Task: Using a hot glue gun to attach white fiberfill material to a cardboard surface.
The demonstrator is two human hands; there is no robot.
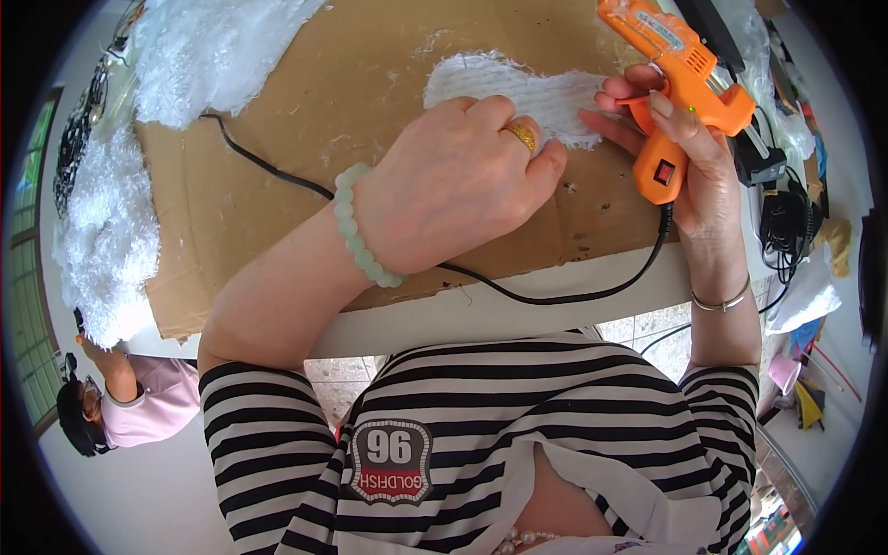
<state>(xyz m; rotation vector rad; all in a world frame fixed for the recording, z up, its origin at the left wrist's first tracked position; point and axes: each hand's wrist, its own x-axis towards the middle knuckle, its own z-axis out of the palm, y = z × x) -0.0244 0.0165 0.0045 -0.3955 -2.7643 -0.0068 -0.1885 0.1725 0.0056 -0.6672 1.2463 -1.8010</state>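
Your right hand point(712, 180) grasps one orange glue gun point(689, 88). Your left hand point(453, 180) curls by one white fabric piece point(555, 97); its grip I cannot tell.

1 close head view, facing down.

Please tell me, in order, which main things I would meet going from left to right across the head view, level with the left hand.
White fluffy material, pale green bead bracelet, left hand, orange glue gun, bundled black cables.
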